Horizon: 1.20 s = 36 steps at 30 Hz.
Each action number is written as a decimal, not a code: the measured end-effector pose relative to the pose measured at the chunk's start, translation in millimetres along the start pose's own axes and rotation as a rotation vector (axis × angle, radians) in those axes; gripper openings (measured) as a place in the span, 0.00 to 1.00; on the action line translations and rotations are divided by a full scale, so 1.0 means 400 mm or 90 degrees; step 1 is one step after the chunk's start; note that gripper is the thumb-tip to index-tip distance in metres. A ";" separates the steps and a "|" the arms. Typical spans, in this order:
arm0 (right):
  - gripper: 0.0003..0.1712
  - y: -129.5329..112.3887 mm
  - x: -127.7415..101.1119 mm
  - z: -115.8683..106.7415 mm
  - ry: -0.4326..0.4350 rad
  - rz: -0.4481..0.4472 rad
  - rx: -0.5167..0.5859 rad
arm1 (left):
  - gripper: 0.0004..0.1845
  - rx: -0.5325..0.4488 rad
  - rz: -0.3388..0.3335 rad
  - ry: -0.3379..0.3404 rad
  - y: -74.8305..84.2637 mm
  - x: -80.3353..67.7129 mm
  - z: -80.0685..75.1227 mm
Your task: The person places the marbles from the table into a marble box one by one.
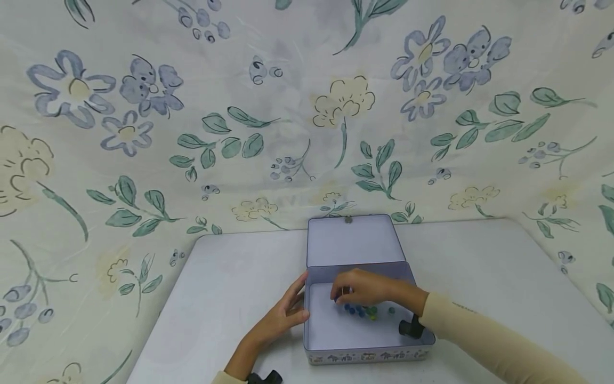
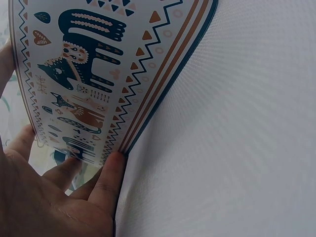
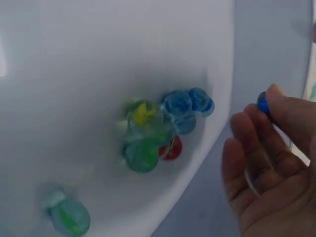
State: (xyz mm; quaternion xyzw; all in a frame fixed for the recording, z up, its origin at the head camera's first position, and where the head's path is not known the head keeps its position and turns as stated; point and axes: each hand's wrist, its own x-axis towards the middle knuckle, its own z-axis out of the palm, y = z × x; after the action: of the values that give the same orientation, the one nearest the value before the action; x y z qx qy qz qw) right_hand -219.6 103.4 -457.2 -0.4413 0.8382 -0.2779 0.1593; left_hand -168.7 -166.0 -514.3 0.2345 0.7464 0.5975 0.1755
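- Right hand [image 1: 362, 288] is inside the open tin box [image 1: 336, 333], and its grip is pinching one blue marble [image 3: 263, 103] at the fingertips, lifted clear of the floor of the box.
- Just below and beside that grip lies a cluster of marbles [image 3: 163, 128]: blues, a yellow-green one, a green one, a red one tucked underneath, all touching or nearly so.
- One more green marble [image 3: 69, 217] sits apart from the cluster, farther from the grip.
- Left hand [image 1: 283, 314] is flat against the outer left wall of the box, fingers [image 2: 111, 177] straight and pressed to the patterned side. Grip spread, holding nothing, just steadying.
- The lid [image 1: 352, 240] stands open behind the right hand; the box rests on the white counter [image 1: 230, 288].
- My read: early going. One marble is in the grip, while six or seven are in the box, so most of the handling looks ahead.
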 end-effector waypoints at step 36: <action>0.04 0.014 0.018 0.025 -0.047 0.049 -0.080 | 0.45 -0.013 0.003 -0.003 0.005 -0.001 0.001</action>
State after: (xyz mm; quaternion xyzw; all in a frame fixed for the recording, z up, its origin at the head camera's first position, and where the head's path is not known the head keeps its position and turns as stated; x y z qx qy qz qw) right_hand -222.1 96.8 -468.9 -0.4275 0.8642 -0.2016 0.1725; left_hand -167.9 -165.6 -512.3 0.2357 0.7394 0.6049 0.1784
